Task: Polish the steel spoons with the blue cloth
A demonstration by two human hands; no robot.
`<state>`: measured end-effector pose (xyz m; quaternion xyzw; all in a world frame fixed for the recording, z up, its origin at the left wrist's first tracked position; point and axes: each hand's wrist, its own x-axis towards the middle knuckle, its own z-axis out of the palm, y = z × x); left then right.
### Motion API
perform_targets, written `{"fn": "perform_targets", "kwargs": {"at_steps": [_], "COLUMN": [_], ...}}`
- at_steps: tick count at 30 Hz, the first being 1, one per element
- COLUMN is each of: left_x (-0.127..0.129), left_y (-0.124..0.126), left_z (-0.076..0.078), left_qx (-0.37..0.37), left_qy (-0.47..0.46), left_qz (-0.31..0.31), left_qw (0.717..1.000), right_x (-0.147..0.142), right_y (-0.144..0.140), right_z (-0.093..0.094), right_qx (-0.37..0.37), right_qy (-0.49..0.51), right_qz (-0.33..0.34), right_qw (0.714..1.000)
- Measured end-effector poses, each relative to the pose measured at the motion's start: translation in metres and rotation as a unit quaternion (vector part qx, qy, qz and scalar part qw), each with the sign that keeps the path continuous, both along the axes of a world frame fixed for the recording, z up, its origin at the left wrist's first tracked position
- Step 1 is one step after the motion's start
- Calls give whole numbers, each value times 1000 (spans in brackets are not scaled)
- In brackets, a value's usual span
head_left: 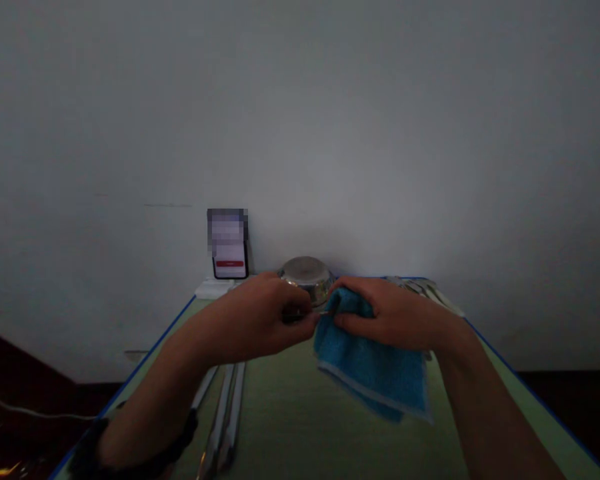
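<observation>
My left hand (pixel 275 312) is closed in a pinch on a thin, light-coloured utensil (pixel 324 313), of which only a short length shows between my hands. Its far end goes into a blue cloth (pixel 370 363) with a pale edge. Fingers and thumb of my right hand (pixel 380 312) press the folded top of the cloth around that end, while the rest hangs down over the table. What kind of utensil it is cannot be made out. Just behind both hands, a shiny metal bowl (pixel 307 270) sits upside down.
Several long metal utensils (pixel 227 407) lie on the green table (pixel 290 420) below my left forearm. More metal cutlery (pixel 430 290) lies at the back right, partly behind my right hand. A phone (pixel 230 257) leans upright against the wall (pixel 330 133) at the back left.
</observation>
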<state>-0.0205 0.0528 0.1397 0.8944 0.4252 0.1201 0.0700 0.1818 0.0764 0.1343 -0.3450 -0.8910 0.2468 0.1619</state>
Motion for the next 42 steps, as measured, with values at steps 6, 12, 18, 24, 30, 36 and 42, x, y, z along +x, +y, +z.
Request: {"fn": "perform_targets", "kwargs": {"at_steps": [6,12,18,24,30,36,42], "left_x": [-1,1,0,1,-12,-15,-10], "left_y": [0,-1,1,3,0,-3,-6], "left_z": [3,2,3,3,8,9,14], "left_qx": [-11,-1,-3,-2,-13,-47,40], "left_qy": [7,9,17,-31,-95,-42,-40], "left_qz": [2,3,12,38,74,45,40], "left_qw": [1000,1000,1000,999,993,997,998], "right_x": [-1,3,0,-1,3,3,1], "right_y": [-2,-1,1,4,12,14,5], "right_z": [-2,-3,-6,-7,-10,-9,-4], "right_qx": [-11,-10,-4,37,58,65,20], "right_qy": [-7,15,15,38,88,116,72], "right_qz": [-7,31,14,-53,-79,-77,-21], "right_qw": [1000,999,1000,997,991,988,997]}}
